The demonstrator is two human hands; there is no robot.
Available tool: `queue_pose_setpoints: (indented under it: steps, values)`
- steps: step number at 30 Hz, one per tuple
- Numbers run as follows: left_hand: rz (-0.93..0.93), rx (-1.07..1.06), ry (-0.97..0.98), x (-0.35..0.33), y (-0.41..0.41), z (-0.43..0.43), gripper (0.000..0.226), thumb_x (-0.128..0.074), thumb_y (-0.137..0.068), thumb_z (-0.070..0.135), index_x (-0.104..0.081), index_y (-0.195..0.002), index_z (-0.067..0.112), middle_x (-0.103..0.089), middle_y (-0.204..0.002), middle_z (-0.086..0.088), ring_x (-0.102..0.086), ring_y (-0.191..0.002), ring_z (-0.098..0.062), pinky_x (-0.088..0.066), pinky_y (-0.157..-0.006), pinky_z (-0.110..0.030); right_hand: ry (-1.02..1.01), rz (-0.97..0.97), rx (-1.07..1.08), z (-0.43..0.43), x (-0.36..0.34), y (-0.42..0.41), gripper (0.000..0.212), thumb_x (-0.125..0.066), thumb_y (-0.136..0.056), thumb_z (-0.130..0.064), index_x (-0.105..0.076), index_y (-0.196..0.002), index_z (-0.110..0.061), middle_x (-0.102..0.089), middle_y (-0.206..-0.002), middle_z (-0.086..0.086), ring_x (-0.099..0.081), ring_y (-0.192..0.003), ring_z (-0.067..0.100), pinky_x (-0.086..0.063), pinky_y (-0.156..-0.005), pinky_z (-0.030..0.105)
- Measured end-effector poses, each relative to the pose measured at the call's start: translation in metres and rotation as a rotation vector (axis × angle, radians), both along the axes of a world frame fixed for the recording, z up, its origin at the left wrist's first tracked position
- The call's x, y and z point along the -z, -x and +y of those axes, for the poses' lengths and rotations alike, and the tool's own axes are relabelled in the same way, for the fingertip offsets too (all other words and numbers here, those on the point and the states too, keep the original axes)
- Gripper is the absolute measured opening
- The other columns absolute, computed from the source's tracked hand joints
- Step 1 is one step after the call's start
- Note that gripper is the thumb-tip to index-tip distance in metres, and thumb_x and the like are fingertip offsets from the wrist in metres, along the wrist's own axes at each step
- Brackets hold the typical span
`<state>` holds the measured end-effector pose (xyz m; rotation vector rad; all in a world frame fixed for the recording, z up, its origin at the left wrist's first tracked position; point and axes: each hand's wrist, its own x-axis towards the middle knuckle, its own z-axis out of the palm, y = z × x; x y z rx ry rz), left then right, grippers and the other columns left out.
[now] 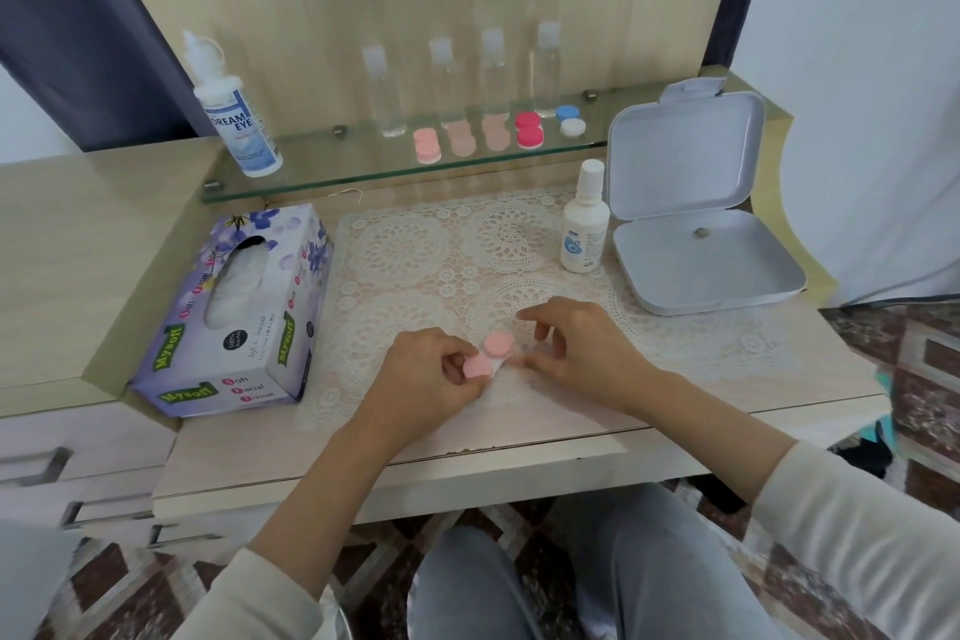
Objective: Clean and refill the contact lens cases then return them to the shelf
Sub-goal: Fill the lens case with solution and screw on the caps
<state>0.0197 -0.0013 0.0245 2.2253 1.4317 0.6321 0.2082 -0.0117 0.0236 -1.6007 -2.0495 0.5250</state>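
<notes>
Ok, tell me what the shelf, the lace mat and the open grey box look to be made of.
Shelf: clear glass, glossy; its edge is greenish and the wood shows through it.
Mat: white openwork lace, probably crocheted cotton, though moulded vinyl is possible.
Box: smooth, matt, pale grey with rounded corners; likely plastic or painted metal, cannot tell which.

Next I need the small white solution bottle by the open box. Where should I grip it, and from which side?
Probably wrap the right hand round the wide lower body of the small white bottle, coming from the front-left over the lace mat. It stands upright, its neck is narrow, and the open box sits close on its right.
</notes>
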Motion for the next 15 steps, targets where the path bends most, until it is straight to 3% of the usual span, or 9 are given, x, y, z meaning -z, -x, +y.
queue_pose_setpoints:
  steps: [4,6,8,11,15]
  values:
    - [-0.073,-0.096,0.034,-0.009,0.006,0.001,0.022,-0.074,-0.068,0.009,-0.073,-0.09,0.008,-0.063,-0.071,0.004,-0.061,-0.066,-0.01,-0.054,-0.073,-0.027,-0.092,-0.133,0.036,-0.004,0.005,-0.02,0.043,-0.058,-0.086,-0.035,-0.057,-0.123,-0.012,-0.056,-0.119,0.002,-0.05,-0.107,0.017,-0.037,-0.093,0.025]
    - [-0.111,-0.151,0.032,-0.015,0.01,0.006,0.022,-0.075,-0.068,0.007,-0.072,-0.089,0.007,-0.062,-0.07,0.006,-0.06,-0.063,-0.005,-0.053,-0.07,-0.02,-0.089,-0.164,0.009,-0.007,0.008,-0.029,0.051,-0.044,-0.086,-0.043,-0.055,-0.125,-0.012,-0.051,-0.132,0.001,-0.043,-0.123,0.019,-0.034,-0.103,0.03]
    - [-0.142,-0.209,0.021,-0.023,0.014,0.015,0.019,-0.075,-0.069,0.008,-0.071,-0.088,0.007,-0.059,-0.067,0.011,-0.057,-0.058,0.001,-0.048,-0.063,-0.008,-0.056,-0.173,-0.048,-0.007,0.012,-0.038,0.066,-0.028,-0.08,-0.051,-0.048,-0.131,-0.015,-0.04,-0.143,-0.001,-0.032,-0.133,0.018,-0.023,-0.109,0.029]
    - [-0.14,-0.27,-0.041,-0.041,0.019,0.035,0.02,-0.074,-0.074,0.013,-0.07,-0.092,0.007,-0.058,-0.066,0.009,-0.051,-0.057,0.0,-0.044,-0.057,-0.007,0.004,-0.217,-0.111,-0.006,0.017,-0.045,0.08,-0.021,-0.073,-0.061,-0.035,-0.14,-0.02,-0.027,-0.15,-0.006,-0.016,-0.14,0.013,-0.004,-0.108,0.02]
    - [-0.137,-0.33,-0.16,-0.064,0.026,0.074,0.021,-0.071,-0.077,0.019,-0.07,-0.094,0.006,-0.06,-0.071,0.001,-0.049,-0.06,0.0,-0.04,-0.059,-0.009,-0.01,-0.286,-0.135,-0.004,0.021,-0.045,0.083,-0.017,-0.071,-0.062,-0.03,-0.143,-0.022,-0.022,-0.151,-0.008,-0.01,-0.141,0.014,0.002,-0.108,0.02]
